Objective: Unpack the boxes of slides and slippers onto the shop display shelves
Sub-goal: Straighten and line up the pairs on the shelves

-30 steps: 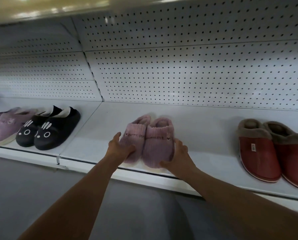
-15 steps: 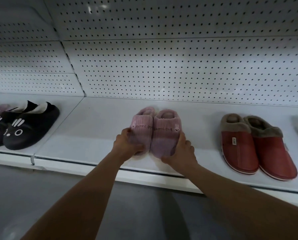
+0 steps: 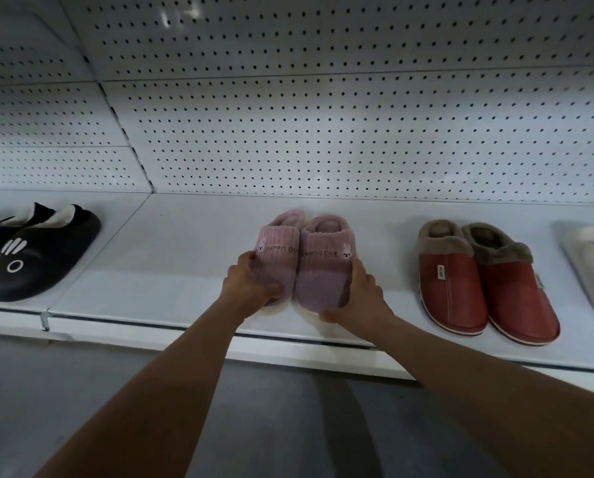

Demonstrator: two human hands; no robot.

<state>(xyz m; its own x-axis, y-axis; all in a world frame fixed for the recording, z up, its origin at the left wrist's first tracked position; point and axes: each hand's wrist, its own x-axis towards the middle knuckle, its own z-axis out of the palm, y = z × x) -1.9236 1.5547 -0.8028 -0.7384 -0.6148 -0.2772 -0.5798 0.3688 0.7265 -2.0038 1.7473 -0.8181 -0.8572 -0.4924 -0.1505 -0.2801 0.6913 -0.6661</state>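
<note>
White pegboard shelf (image 3: 185, 257) at frame centre carries the pink slippers (image 3: 306, 263), left hand (image 3: 250, 288) and right hand (image 3: 361, 298) gripping their toes; a careless release could skew the pair.

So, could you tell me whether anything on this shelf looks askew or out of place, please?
Nothing stands out. The pink slippers, held by the left hand and right hand, sit side by side, toes to the shelf front, like the black pair and red pair.

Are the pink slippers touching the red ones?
No, the pink slippers sit apart from the red slippers, with bare shelf between them.
</note>
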